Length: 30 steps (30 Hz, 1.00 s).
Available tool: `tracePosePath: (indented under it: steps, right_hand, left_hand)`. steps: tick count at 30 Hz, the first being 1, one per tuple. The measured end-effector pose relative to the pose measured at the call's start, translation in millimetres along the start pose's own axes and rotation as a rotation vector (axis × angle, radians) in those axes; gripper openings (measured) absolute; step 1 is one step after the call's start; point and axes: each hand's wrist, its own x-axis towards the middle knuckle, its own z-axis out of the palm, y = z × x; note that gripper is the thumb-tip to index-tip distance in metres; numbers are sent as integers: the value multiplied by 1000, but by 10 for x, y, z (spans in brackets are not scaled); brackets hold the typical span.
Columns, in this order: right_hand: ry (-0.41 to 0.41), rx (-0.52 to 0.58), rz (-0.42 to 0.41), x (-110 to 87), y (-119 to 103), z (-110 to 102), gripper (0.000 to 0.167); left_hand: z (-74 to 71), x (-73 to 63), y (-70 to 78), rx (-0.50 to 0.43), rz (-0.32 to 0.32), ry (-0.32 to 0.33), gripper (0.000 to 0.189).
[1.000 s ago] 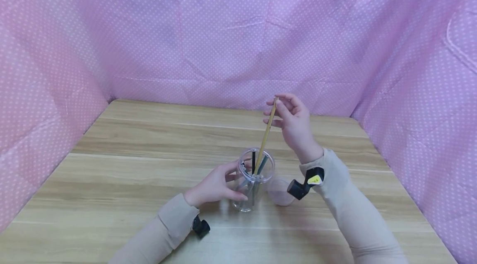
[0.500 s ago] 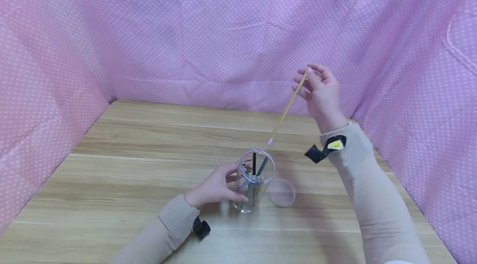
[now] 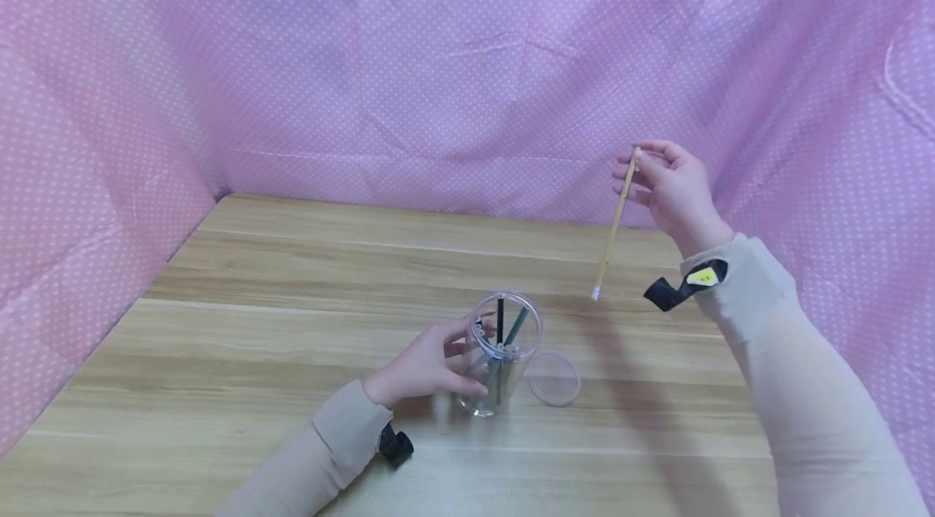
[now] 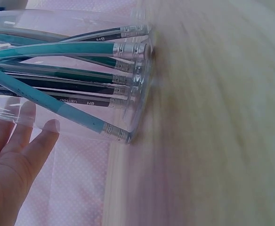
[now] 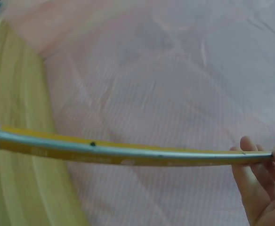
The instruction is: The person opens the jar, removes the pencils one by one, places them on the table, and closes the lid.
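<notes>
A clear plastic jar [image 3: 514,381] stands upright and uncapped on the table. My left hand [image 3: 425,364] holds its side, with thumb and fingers round the wall. Inside lean several pencils, among them a black pencil [image 3: 500,320] and a teal pencil [image 3: 516,325]. In the left wrist view the metal ferrules of the teal pencils [image 4: 67,49] and dark ones lie at the jar's bottom. Up and to the right, my right hand [image 3: 678,191] pinches a yellow pencil [image 3: 615,229] by its upper end. The pencil hangs slanted above the table, its ferrule end down.
A round clear lid [image 3: 553,379] lies flat on the table just right of the jar. The wooden table [image 3: 292,290] is enclosed at the back and sides by pink dotted cloth [image 3: 438,79].
My right hand has drawn the yellow pencil up out of the jar and carried it to the right, lowering it slightly at the end. The left hand and jar have stayed put.
</notes>
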Motion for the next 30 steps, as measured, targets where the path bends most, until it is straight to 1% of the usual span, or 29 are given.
tracePosePath:
  steps: [1,3,5,7,11,17,20,24,27,30]
  right_hand:
    - [-12,-45,14,-8,33,-35,9]
    - [-43,-88,41,-23,99,-108,8]
    - [-69,-113,62,-39,162,-184,7]
    - [-84,-114,85,-54,217,-259,7]
    - [-86,-117,127,-69,361,-393,7]
    - [-93,-129,173,-63,676,-554,15]
    - [-108,-167,221,-67,838,-628,15]
    - [-122,-224,292,-82,1058,-716,10]
    - [-127,-262,323,-96,1207,-758,7]
    - [-136,-297,345,-110,1339,-784,8]
  left_hand:
    - [-4,-1,-1,-6,-2,0,89]
    - [-12,-5,1,-19,-6,-2,90]
    - [-20,-9,3,-22,-11,-3,90]
    - [-27,-9,6,-16,-11,-4,90]
    - [-48,-7,8,-10,-14,-2,87]
    - [-78,2,-4,3,-11,-6,87]
    - [-88,7,-9,1,-13,-8,87]
    - [-102,12,-12,2,-12,-13,87]
    - [-112,17,-11,9,-7,-14,87]
    - [-127,20,-8,11,-6,-14,87]
